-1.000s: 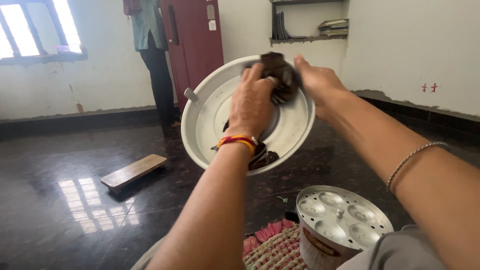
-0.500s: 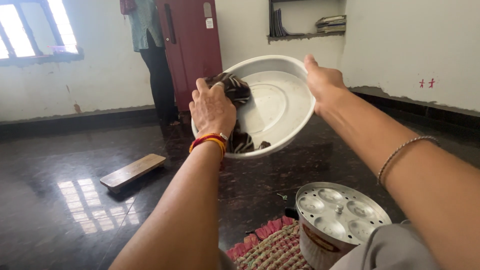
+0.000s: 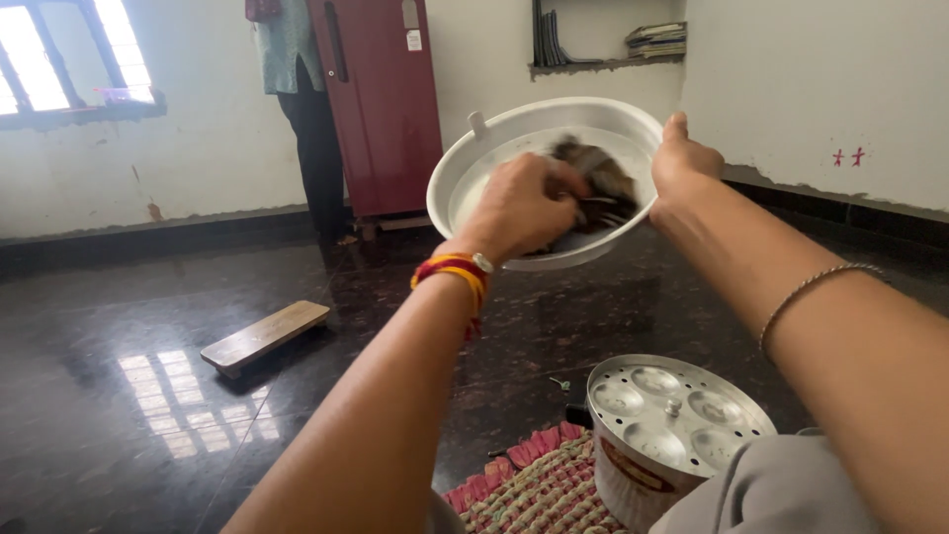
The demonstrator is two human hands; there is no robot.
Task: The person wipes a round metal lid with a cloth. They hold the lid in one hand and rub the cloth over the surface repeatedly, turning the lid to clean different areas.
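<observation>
A pale metal lid (image 3: 494, 148), round and shallow like a dish, is held up in the air at the far middle of the view, tilted so that its hollow inside faces the camera. A small knob-like handle (image 3: 478, 124) stands at its upper left rim. The right hand (image 3: 684, 158) is closed on the right rim, thumb up along the edge and the other fingers hidden behind it. The left hand (image 3: 519, 203) is pressed into the hollow, its fingers bunched around a dark crumpled cloth (image 3: 598, 178) that lies against the inner face.

The lid is judged to be light and stiff, with a smooth surface that may slip, so the rim is the sound place for a grip. The cloth is soft and limp and is best kept wadded in the fist.

Near and to the right, a steel steamer pot (image 3: 672, 435) with a dimpled tray on top stands beside a woven mat (image 3: 539, 489) on the dark polished floor (image 3: 119, 346). A wooden board (image 3: 264, 337) lies to the left. At the far wall a red cabinet (image 3: 381, 99) is seen, and a person (image 3: 297, 89) stands beside it.
</observation>
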